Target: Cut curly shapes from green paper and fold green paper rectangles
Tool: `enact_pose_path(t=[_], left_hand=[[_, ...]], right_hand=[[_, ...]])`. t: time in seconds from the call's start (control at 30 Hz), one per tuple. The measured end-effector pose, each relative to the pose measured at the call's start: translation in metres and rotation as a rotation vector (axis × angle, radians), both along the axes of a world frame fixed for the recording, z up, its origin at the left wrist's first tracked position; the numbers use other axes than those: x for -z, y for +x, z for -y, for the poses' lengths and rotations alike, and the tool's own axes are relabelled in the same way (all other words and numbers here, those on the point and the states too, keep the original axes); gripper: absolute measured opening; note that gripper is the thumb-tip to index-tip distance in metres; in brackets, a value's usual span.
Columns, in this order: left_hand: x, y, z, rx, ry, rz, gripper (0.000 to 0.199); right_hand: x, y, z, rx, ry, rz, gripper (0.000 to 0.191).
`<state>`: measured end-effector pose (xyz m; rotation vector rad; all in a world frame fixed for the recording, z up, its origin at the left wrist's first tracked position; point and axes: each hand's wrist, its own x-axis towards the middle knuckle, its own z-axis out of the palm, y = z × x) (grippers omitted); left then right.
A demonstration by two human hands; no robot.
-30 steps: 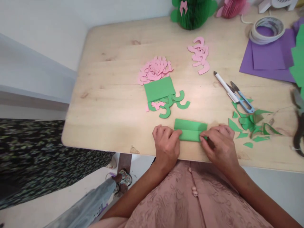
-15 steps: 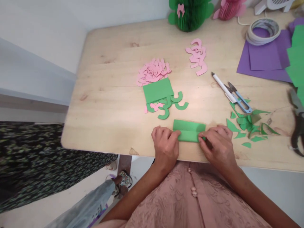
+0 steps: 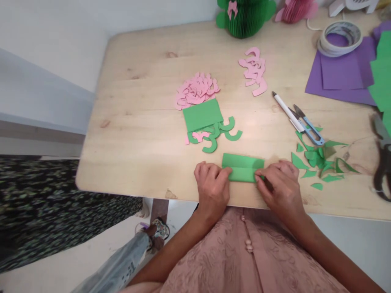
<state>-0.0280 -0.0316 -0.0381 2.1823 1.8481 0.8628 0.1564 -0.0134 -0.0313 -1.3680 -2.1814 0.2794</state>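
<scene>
A folded piece of green paper [image 3: 242,167] lies near the table's front edge, with a crease running along its length. At its left end, my left hand [image 3: 213,185] is closed, thumb and fingers on the paper's edge. My right hand [image 3: 280,185] pinches the lower right corner between thumb and fingers. Just beyond, a green paper rectangle [image 3: 203,115] rests partly over curved green cutouts [image 3: 210,143] and touches a heap of pink cutouts [image 3: 197,90].
Green scraps [image 3: 319,158] lie right of my right hand, below thread snips [image 3: 308,124] and a white pen [image 3: 287,110]. Black-handled scissors [image 3: 383,162] are at the right edge. Tape rolls [image 3: 340,38] sit on purple paper [image 3: 340,75]. A green honeycomb paper piece [image 3: 249,18] stands behind.
Both hands keep their hold on the green paper, which looks the same. The view has shifted very slightly, and a person's jeans-clad leg at lower left has moved a little.
</scene>
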Motion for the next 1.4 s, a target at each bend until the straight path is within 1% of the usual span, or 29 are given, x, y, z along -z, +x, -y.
enact_pose_path(t=[0.7, 0.93, 1.0, 1.1, 1.27, 1.4], left_hand=[[-0.002, 0.001, -0.002, 0.004, 0.007, -0.105, 0.019], [-0.003, -0.001, -0.001, 0.001, 0.063, -0.161, 0.017], [-0.003, -0.002, -0.001, 0.022, 0.100, -0.180, 0.016], [-0.004, -0.005, -0.002, 0.090, 0.130, -0.217, 0.014], [-0.006, -0.010, -0.003, 0.205, 0.132, -0.312, 0.017], [-0.007, -0.013, -0.001, 0.248, 0.133, -0.352, 0.019]], right_hand=[[0.002, -0.001, -0.001, 0.010, 0.028, 0.014, 0.009], [0.002, 0.000, 0.000, 0.003, 0.029, 0.031, 0.010], [0.003, 0.000, 0.000, 0.002, 0.032, 0.028, 0.009], [0.003, 0.000, 0.000, 0.002, 0.038, 0.022, 0.009], [0.004, 0.001, 0.000, 0.002, 0.047, 0.021, 0.009], [0.005, 0.001, 0.000, 0.004, 0.050, 0.024, 0.009]])
